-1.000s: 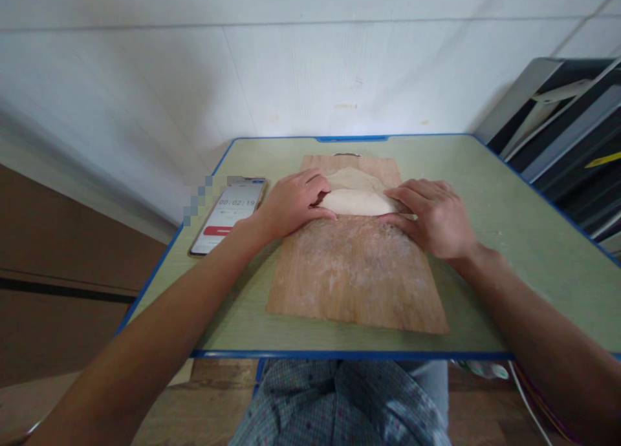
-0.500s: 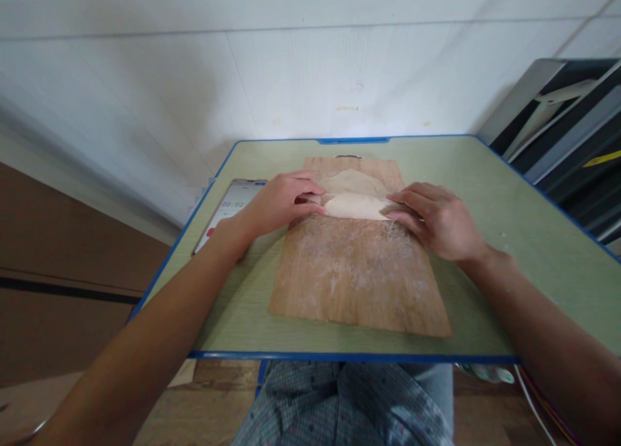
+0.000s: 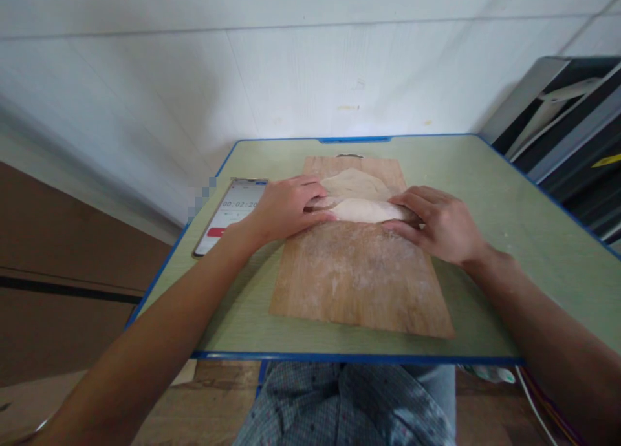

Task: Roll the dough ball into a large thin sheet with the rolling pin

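A sheet of pale dough lies on the floured wooden cutting board. Its near edge is wrapped into a thick roll around what looks like a thin rolling pin, mostly covered by the dough. At the roll's left end my left hand is closed on the pin, thumb on the near side and fingers on the far side. My right hand grips the right end the same way, its fingertips against the dough. The far part of the dough stays flat on the board.
A phone showing a running timer lies left of the board, partly behind my left forearm. The green table has a blue rim and stands against a white wall. Dark panels lean at the right.
The dough roll has come slightly nearer to me, and both hands have shifted a little with it. More of the pin shows beside my left hand.
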The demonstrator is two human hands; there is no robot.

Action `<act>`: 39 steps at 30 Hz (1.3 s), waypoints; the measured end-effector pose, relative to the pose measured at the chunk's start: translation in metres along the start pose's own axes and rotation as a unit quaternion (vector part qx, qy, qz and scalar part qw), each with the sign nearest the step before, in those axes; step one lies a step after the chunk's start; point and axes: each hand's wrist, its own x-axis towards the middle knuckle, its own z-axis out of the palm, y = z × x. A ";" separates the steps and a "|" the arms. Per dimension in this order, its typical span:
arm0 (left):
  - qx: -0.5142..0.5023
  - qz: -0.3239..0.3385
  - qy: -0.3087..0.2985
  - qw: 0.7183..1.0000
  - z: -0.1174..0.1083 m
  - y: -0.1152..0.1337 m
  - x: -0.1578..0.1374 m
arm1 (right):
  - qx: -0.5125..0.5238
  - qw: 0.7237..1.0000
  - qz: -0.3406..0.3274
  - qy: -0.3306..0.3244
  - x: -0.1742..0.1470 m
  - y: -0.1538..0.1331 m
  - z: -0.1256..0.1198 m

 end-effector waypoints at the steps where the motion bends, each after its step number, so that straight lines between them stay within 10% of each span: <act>1: -0.003 -0.001 -0.003 1.000 0.001 -0.001 0.000 | 0.000 1.000 0.002 -0.001 0.000 0.000 0.001; 23: 0.042 -0.132 -0.174 0.975 -0.012 0.022 0.004 | -0.038 0.989 0.123 -0.078 -0.002 -0.017 -0.005; 39: 0.029 -0.080 -0.085 0.993 -0.019 0.057 -0.038 | -0.052 0.996 0.064 -0.027 -0.034 -0.044 -0.015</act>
